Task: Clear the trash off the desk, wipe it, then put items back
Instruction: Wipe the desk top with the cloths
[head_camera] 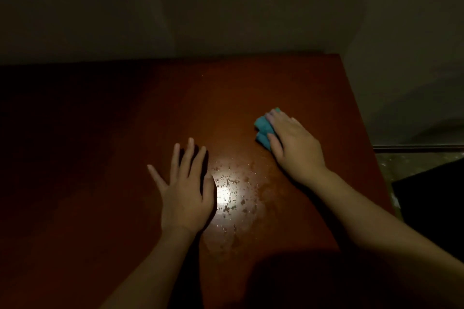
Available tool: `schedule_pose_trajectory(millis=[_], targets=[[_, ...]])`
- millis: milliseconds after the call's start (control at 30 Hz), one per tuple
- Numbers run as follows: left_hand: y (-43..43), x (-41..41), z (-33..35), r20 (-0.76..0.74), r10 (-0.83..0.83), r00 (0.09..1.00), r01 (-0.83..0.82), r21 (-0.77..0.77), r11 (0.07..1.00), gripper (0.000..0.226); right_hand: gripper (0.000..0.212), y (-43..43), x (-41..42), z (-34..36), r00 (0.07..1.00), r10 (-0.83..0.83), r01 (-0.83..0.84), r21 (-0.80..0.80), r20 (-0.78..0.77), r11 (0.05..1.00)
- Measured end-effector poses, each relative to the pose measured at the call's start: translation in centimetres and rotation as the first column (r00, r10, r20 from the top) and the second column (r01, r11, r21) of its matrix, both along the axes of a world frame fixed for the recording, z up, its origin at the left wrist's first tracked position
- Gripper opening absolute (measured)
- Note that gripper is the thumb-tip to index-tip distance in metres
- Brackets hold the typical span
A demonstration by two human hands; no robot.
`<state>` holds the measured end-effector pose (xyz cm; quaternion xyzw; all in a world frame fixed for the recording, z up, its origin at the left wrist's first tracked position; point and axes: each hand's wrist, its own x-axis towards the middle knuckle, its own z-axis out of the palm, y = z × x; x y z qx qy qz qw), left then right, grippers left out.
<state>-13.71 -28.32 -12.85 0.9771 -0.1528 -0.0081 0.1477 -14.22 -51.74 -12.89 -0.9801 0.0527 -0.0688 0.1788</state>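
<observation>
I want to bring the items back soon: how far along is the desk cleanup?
Done, it seems: no trash or items show on the desk. In hand: the right hand presses a teal cloth on it, the left hand rests flat beside. Left: droplets or specks between the hands are not yet wiped, then the items go back.

Left hand (pixel 187 195) lies flat, fingers (pixel 190 155) spread; right hand (pixel 293 143) presses palm-down.
</observation>
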Motion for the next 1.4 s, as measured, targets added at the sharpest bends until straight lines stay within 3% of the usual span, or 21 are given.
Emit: schedule_pose_trajectory(millis=[100,200,267,367,533,633,767,900,1067,1267,1400], targets=[[0.4,1.2,-0.6,-0.018,-0.028,0.999,0.028,0.017,0.999,0.059,0.048,2.0,-1.1,-0.1,0.99,0.137,-0.136,0.049,-0.017,0.99],[0.6,1.2,-1.1,-0.039,-0.07,0.997,0.071,0.038,0.997,0.058,0.052,2.9,-7.3,0.0,0.93,0.364,-0.364,0.008,-0.052,0.931],[0.6,1.6,-1.2,-0.037,-0.096,0.995,0.098,0.059,0.993,0.056,0.055,2.1,-10.5,0.4,0.903,0.416,-0.413,0.043,-0.112,0.91],[0.2,2.2,-0.8,-0.036,-0.135,0.99,0.136,0.056,0.989,0.056,0.052,0.0,-9.9,0.8,0.927,0.363,-0.357,0.075,-0.09,0.931],[-0.5,3.0,0.2,-0.025,-0.157,0.987,0.158,0.066,0.985,0.063,0.05,1.2,-2.5,0.3,0.998,0.05,-0.054,0.086,0.044,0.995],[-0.2,3.1,0.1,-0.001,-0.174,0.985,0.173,0.073,0.982,0.064,0.049,3.8,-5.4,-0.4,0.987,0.148,-0.154,0.108,0.055,0.982],[1.3,0.4,-0.5,0.067,-0.273,0.96,0.265,0.105,0.959,0.058,0.048,5.6,-15.6,-0.6,0.931,0.363,-0.363,0.125,0.022,0.923],[3.1,-6.4,-1.0,0.093,-0.287,0.953,0.28,0.08,0.957,0.052,0.05,2.4,-18.8,0.2,0.96,0.28,-0.27,0.232,-0.01,0.934],[5.1,-10.5,-0.4,0.11,-0.186,0.976,0.176,0.097,0.98,0.053,0.057,5.7,-14.8,0.6,0.997,0.075,-0.08,0.183,0.038,0.98],[7.8,-15.6,-0.7,0.09,-0.152,0.984,0.143,0.101,0.985,0.053,0.048,10.0,-24.9,-0.5,0.926,0.372,-0.377,0.219,0.063,0.9],[8.2,-17.8,-0.3,0.065,-0.103,0.992,0.099,0.062,0.993,0.055,0.047,6.8,-28.8,-0.3,0.92,0.39,-0.388,0.243,0.044,0.889]])
